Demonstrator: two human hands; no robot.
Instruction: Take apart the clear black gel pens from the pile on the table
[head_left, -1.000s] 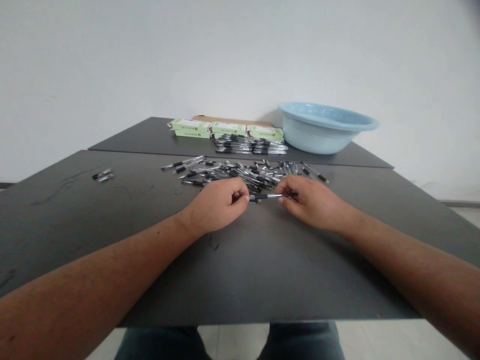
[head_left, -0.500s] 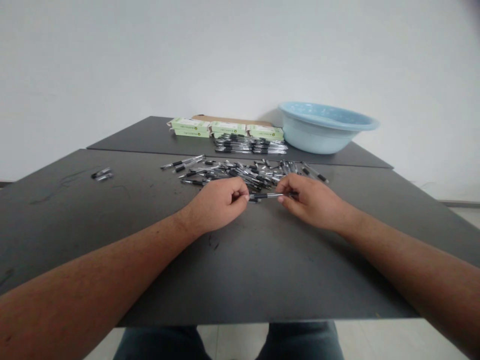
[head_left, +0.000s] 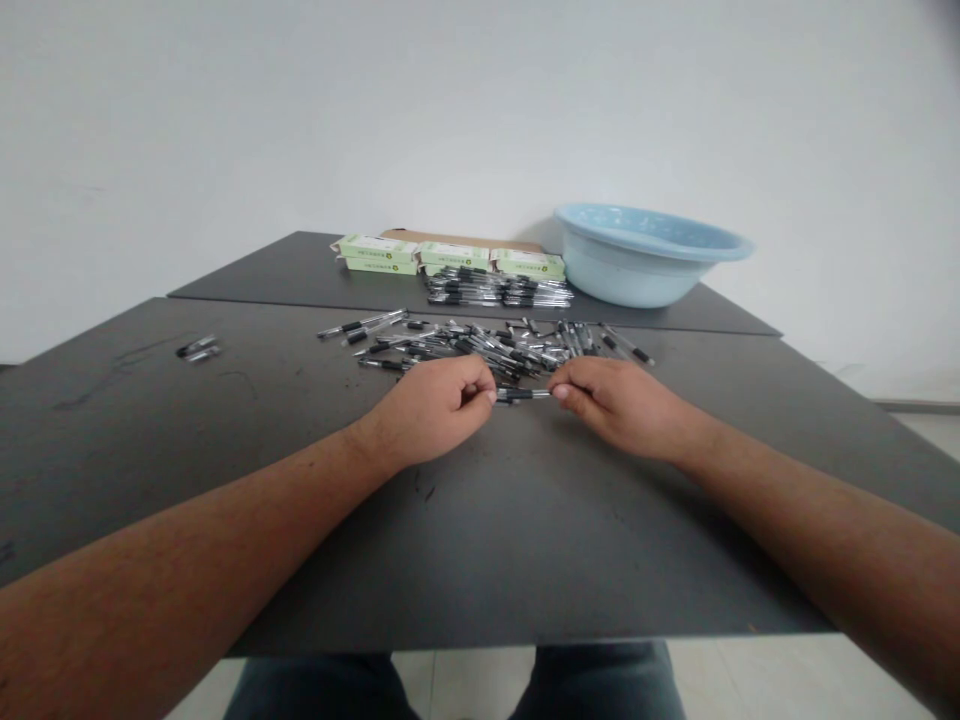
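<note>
A clear pen (head_left: 523, 394) with a dark grip section lies level between my two hands. My left hand (head_left: 446, 408) is closed in a pinch around its left end. At the other end, the thumb and fingers of my right hand (head_left: 615, 402) are pressed together on the tip, and what lies under them is hidden. Just beyond my hands spreads a loose heap of pens and pen parts (head_left: 480, 348), partly covered by my fingers.
Stacked rows of pens (head_left: 465, 292) lie farther back, in front of green and white boxes (head_left: 379, 254). A light blue basin (head_left: 637, 270) stands at the back right. Several small clear pieces with black parts (head_left: 199, 350) lie on the left of the dark table (head_left: 480, 560).
The fingers of my right hand have closed over the pen's right end; the dark piece that stuck out past them no longer shows. My left hand keeps its hold.
</note>
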